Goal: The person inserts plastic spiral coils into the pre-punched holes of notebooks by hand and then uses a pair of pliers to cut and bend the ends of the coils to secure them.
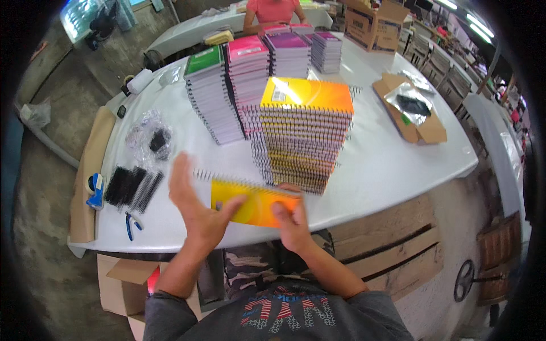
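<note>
A spiral notebook (259, 211) with a yellow and orange cover is held low over the table's near edge. My right hand (292, 220) grips its right end, thumb on the cover. Spread wide, the fingers of my left hand (199, 213) are slightly blurred, and the thumb lies over the cover's left part. A dark binding coil (205, 174) runs along the notebook's top edge and sticks out past its left end. Just beyond stands a tall stack of matching notebooks (307, 133), with loose coil ends jutting from both sides.
Stacks of green (206, 94), pink (248, 71) and purple notebooks (290, 54) stand farther back. Left lie black coils (133, 187), blue-handled pliers (131, 226) and a tape dispenser (96, 193). Flattened cardboard (424, 132) rests right. A person (273, 10) is across the table; an open carton (128, 284) sits below.
</note>
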Available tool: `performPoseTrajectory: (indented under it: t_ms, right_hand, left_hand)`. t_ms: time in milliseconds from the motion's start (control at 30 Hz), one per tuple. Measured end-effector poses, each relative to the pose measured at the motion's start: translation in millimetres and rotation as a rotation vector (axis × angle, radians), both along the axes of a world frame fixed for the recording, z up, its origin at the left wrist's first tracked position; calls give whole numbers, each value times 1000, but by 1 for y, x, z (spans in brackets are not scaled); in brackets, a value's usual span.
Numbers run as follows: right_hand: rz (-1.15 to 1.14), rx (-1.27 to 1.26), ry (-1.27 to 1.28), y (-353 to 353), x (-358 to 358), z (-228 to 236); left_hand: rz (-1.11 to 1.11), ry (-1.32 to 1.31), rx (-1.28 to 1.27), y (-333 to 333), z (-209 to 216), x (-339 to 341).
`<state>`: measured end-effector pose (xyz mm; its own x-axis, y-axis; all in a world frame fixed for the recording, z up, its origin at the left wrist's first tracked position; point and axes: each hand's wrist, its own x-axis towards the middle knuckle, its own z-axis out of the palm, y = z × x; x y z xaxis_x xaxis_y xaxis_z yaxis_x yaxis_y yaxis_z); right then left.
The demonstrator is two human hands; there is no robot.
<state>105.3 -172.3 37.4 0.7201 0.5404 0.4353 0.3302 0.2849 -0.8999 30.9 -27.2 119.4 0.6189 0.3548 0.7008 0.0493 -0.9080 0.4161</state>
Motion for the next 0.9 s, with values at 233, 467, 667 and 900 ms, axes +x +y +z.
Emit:
performPoseTrajectory:
  t_ms: [233, 467, 667, 900]
  right_hand:
    - [-359, 470, -225, -13, 31, 115]
    - [-554, 236, -51, -27, 101, 142]
    - [-523, 173, -6, -21, 104, 122]
    - [-767, 226, -268, -6, 106, 99]
  left_hand:
    - [-540, -317, -912, -50, 64, 51]
    - [-513, -82, 295, -25, 90, 149]
    - [-239, -153, 129, -11, 68, 144]
    - [-217, -365, -473, -23, 30, 150]
